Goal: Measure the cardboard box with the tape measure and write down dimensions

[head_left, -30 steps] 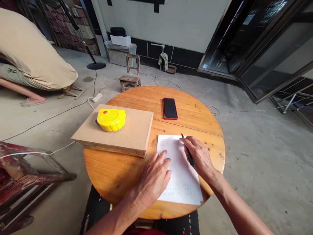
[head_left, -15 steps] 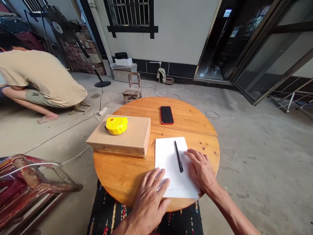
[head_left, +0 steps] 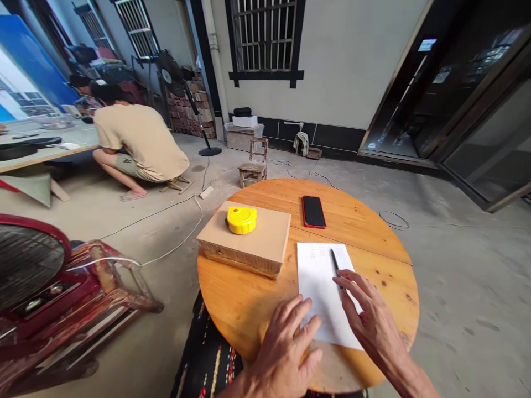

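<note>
A sheet of white paper (head_left: 319,276) with faint writing lies on the round wooden table. A black pen (head_left: 334,258) rests on it, its lower part partly covered by my right hand (head_left: 371,312). The fingertips of that hand are at the pen, with thumb and fingers apart; a firm grip does not show. My left hand (head_left: 286,345) is open, fingers spread, at the lower left edge of the paper. To the left, a yellow tape measure (head_left: 241,220) sits on a brown cardboard box (head_left: 244,249). A phone in a red case (head_left: 314,211) lies beyond the paper.
The round table (head_left: 232,304) has a small wooden chair (head_left: 254,166) behind it. At left stand a red fan (head_left: 37,293) and a worn wooden stool (head_left: 112,287), with a white cord. A person in a beige shirt (head_left: 139,141) squats by another table (head_left: 78,141).
My right hand has moved from the paper's right edge onto the pen. The view has swung left, bringing the red fan and the far worktable into sight. My left hand stays by the paper.
</note>
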{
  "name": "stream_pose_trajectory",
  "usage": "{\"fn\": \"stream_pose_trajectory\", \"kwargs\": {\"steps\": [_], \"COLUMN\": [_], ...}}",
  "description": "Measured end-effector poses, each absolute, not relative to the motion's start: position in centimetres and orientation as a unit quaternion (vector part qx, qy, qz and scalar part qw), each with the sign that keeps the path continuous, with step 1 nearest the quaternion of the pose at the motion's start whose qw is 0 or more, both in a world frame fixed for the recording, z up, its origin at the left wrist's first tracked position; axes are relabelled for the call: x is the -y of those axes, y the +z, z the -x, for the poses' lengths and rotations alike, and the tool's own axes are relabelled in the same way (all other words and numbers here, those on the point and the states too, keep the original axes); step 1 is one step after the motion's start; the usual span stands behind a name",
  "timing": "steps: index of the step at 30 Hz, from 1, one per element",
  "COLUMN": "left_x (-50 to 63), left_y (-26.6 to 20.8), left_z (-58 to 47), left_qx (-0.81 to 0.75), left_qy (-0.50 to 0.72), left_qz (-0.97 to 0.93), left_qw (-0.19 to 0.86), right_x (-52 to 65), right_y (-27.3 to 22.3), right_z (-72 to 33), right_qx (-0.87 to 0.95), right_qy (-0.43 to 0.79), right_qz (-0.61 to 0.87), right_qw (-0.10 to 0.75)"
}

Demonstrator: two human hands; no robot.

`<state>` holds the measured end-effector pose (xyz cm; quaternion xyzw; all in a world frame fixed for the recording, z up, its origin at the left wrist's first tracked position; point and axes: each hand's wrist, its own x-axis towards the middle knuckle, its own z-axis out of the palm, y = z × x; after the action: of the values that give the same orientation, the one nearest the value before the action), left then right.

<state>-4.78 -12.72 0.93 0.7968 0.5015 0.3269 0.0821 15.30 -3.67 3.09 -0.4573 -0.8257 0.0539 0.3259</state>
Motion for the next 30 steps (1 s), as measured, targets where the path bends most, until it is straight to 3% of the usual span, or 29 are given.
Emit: {"fn": "stream_pose_trajectory", "kwargs": {"steps": [5,7,9,11,14,16,19,25,30], "left_x": [12.7,11.4,9.6,7.7,5.3,4.3,3.9,6.9,12.4], "left_y": [2.7,3.6,4.4,4.9,5.0,4.9,4.7,4.3,1.6], "left_z": [13.0,16.7,19.9,22.2,23.7,23.9,23.5,21.6,19.3], "left_qx": [-0.562,-0.623,-0.652,-0.671,-0.671,-0.658,-0.627,-0.598,-0.602], "left_qy": [0.48,0.516,0.565,0.6,0.609,0.608,0.615,0.638,0.651], "left_qz": [-0.67,-0.582,-0.503,-0.432,-0.379,-0.379,-0.382,-0.366,-0.351], "left_qw": [-0.072,-0.085,-0.048,0.057,0.19,0.232,0.289,0.317,0.302], "right_x": [1.2,-0.5,-2.3,-3.9,-5.4,-5.5,-4.7,-0.9,3.9], "right_y": [7.2,9.1,10.8,12.0,13.1,13.4,13.5,12.5,9.2], "right_z": [-9.2,-5.8,-2.1,1.8,6.2,7.4,6.1,-2.1,-6.3], "right_qx": [0.851,0.864,0.882,0.897,0.907,0.908,0.864,0.601,0.475], "right_qy": [0.09,0.1,0.1,0.089,0.087,0.103,0.202,0.443,0.574], "right_qz": [0.397,0.376,0.354,0.357,0.38,0.38,0.402,0.41,0.388], "right_qw": [0.331,0.32,0.293,0.244,0.158,0.144,0.228,0.524,0.543]}}
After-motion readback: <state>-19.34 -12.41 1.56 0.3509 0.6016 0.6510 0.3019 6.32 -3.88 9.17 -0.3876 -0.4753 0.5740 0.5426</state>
